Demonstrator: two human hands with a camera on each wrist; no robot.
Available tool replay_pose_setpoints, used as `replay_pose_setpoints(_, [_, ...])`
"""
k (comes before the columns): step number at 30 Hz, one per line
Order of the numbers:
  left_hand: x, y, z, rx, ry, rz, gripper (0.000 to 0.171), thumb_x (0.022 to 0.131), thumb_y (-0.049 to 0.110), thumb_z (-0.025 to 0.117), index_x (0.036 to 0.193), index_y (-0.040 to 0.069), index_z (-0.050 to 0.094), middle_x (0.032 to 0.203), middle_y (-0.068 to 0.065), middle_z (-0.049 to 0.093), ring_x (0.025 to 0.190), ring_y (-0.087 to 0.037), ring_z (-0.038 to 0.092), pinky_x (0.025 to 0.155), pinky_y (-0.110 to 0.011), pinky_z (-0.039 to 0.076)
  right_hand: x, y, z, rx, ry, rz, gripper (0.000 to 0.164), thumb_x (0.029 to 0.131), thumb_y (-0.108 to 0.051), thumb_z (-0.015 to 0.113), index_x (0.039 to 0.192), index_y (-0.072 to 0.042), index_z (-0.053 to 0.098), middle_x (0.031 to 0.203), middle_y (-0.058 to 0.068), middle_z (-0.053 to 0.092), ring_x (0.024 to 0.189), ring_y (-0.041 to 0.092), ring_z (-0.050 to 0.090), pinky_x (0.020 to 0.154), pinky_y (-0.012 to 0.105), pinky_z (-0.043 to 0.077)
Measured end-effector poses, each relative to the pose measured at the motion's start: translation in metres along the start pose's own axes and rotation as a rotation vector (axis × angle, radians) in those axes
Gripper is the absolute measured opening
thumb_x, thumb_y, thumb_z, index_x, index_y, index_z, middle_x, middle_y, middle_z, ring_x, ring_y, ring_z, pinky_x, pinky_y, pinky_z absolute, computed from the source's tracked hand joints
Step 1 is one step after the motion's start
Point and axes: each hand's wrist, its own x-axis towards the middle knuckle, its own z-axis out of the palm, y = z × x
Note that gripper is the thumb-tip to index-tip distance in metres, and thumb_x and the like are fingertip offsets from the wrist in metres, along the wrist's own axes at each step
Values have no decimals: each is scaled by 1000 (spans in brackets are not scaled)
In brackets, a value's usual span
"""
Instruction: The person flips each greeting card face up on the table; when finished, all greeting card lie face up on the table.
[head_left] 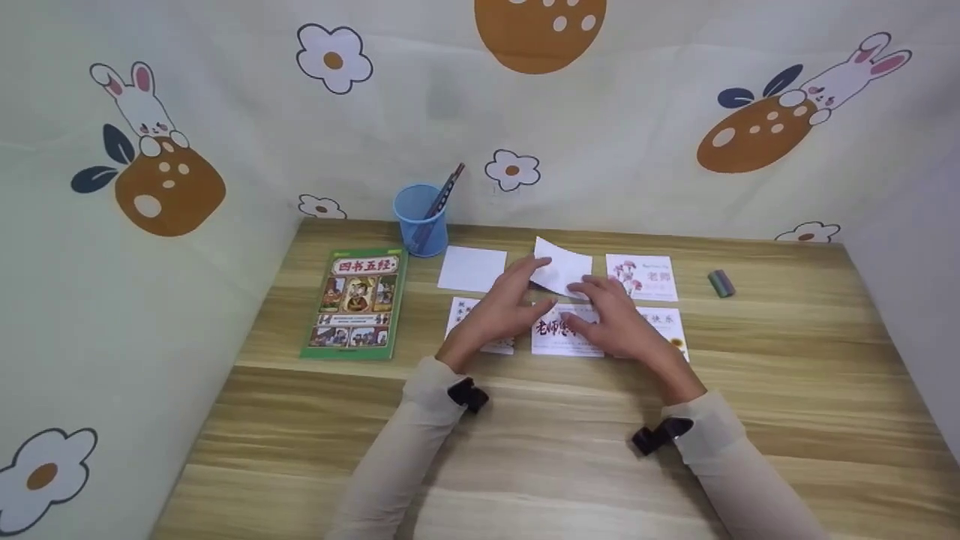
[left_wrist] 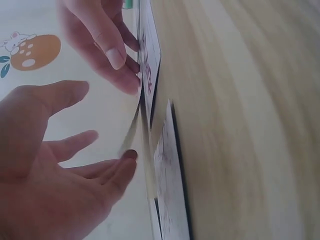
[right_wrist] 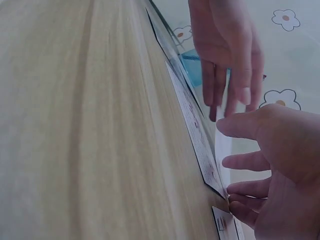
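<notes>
"What sort of place would you call this?"

"A little study nook, from where I'm standing. See the bench (head_left: 555, 465), wood-grained, right up against that pale cloth (head_left: 637, 195)?"

"The one printed with rabbits and flowers?"

"That's it. It runs along the back and down the left side, so the corner feels like a booth, rather nursery-like."

"And what says study to you?"

"The green-edged picture book (head_left: 352, 300), the blue pencil cup (head_left: 411, 229) at the back, the printed cards (head_left: 642, 278) laid in rows."

"Somebody's home, then?"

"Home or classroom corner, I can't tell which."
</notes>
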Motion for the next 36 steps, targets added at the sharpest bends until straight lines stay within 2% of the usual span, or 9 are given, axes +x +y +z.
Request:
replay_pose_setpoints(4, [3,5,4,-89,91,52,62,106,24,69,163,15,46,168,-10,46,154,-27,49,129,-43,43,0,1,1,35,-3,-11,57,102,-29,74,148,1,60,162,32,47,157,51,37,134,67,21])
replay_pose_setpoints(8, [5,7,7,-225,134,95,62,106,17,67,163,16,44,163,-12,50,143,-27,61,117,-38,55,1,0,0,111,-6,7,61,104,-31,73,155,-2,56,167,25,44,156,44,43,131,61,33])
replay_pose_setpoints(13, [6,9,9,-351,145,112,71,106,14,67,169,19,33,170,-13,43,146,-28,60,116,-36,56,3,-3,-1,231,39,-23,66,104,-26,75,161,-7,47,165,19,49,149,39,53,126,56,44])
replay_pose_setpoints(18, [7,9,11,-400,73,148,75,107,13,66,171,18,26,171,-16,42,151,-32,55,123,-40,50,5,-8,-1,380,70,-48,85,104,-21,74,173,-15,24,170,17,42,141,41,62,118,53,53])
replay_pose_setpoints(22, [6,6,13,-311,13,162,65,110,23,64,168,15,36,169,-10,48,155,-28,50,127,-37,45,5,-12,-3,499,108,-60,100,103,-11,73,175,-35,8,172,21,37,136,39,67,114,44,57])
replay_pose_setpoints(25, [4,5,13,-229,1,172,58,111,34,62,164,17,45,168,-3,50,155,-22,49,129,-37,42,4,-15,-6,548,130,-57,101,103,-8,72,174,-42,9,171,24,36,134,38,69,111,37,58])
replay_pose_setpoints(31, [4,0,8,-67,-32,190,48,112,32,61,156,16,56,163,-5,56,158,-21,46,133,-39,35,4,-12,-9,463,134,16,77,105,-16,71,170,-11,32,171,21,39,136,37,67,111,37,58])
replay_pose_setpoints(34, [3,-3,4,34,-38,132,47,110,27,63,155,15,57,164,-6,55,158,-23,45,134,-40,33,5,-11,-10,399,128,47,68,105,-19,72,164,-2,42,170,21,41,139,40,64,114,45,57])
replay_pose_setpoints(36, [3,-4,2,120,-34,76,48,109,27,64,156,16,57,165,-6,54,159,-23,43,135,-41,33,5,-10,-10,335,136,60,65,104,-21,72,161,-1,48,169,23,42,146,42,57,126,57,44])
